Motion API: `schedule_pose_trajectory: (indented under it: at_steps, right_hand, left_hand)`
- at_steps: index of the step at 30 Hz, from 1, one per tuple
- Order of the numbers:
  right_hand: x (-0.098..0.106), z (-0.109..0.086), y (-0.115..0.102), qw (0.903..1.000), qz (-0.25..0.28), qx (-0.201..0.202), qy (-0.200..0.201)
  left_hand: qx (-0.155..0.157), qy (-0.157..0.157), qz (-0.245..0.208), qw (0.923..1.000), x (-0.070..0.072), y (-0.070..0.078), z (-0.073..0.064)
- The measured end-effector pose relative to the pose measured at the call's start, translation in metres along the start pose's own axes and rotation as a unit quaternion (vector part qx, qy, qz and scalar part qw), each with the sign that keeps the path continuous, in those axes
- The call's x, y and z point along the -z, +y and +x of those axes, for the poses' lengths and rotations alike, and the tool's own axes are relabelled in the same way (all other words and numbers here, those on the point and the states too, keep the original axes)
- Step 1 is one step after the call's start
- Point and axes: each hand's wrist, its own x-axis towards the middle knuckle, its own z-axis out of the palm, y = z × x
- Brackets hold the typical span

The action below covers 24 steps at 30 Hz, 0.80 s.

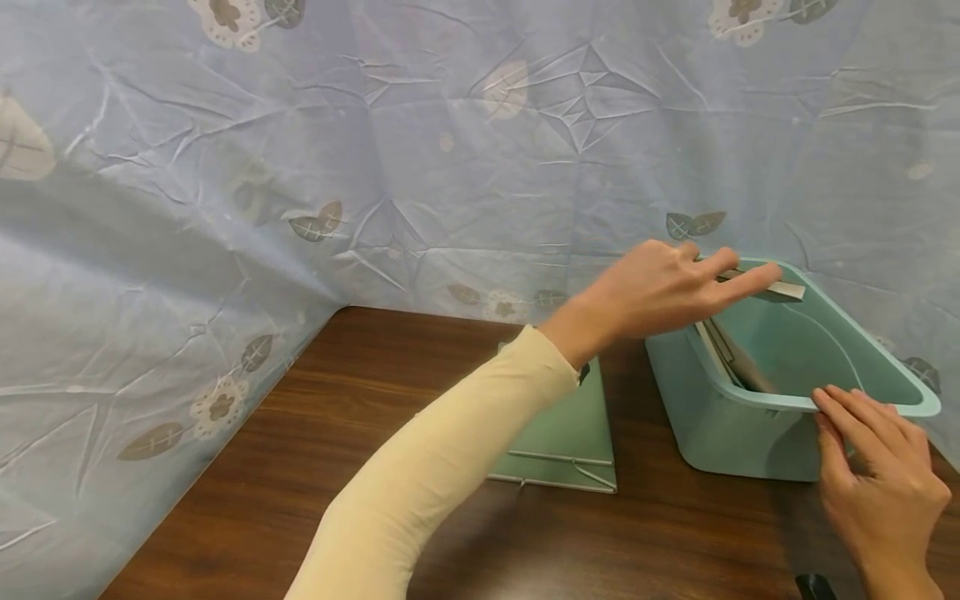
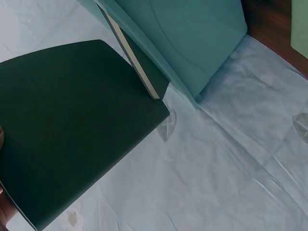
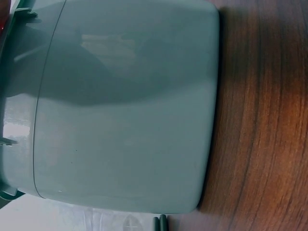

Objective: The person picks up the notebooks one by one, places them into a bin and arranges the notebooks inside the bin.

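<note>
My left hand reaches over the far left rim of a pale teal plastic bin and grips a dark green hardcover book. In the left wrist view, the book's cover fills the left side, with fingertips at its edge and cream pages showing along one end. Its pale page edge also shows beyond my fingers in the head view. More thin books lean against the inside left wall of the bin. With my right hand I hold the bin's near rim, fingers over the top and thumb outside.
Left of the bin, a light green folder with a pale elastic cord lies on the brown wooden table, partly behind my left forearm. Hanging patterned cloth borders the table. A small black object lies at the near right edge.
</note>
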Motion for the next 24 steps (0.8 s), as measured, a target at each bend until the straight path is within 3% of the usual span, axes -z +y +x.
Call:
schedule_pose_trajectory:
  at_steps: [11,18,24]
  right_hand:
    - [0.0,-0.003,0.006,0.9999,-0.007,0.011,-0.003]
    - [-0.001,-0.005,0.01,0.9998,-0.012,0.009,-0.011]
    - [-0.002,-0.006,0.013,0.9998,-0.013,0.003,-0.018]
  left_hand:
    - [-0.042,-0.036,0.005,0.9984,-0.004,0.017,0.015]
    - [-0.046,-0.062,-0.011,0.997,-0.005,0.017,0.015]
    - [-0.03,-0.063,-0.012,0.9975,-0.006,0.009,0.014]
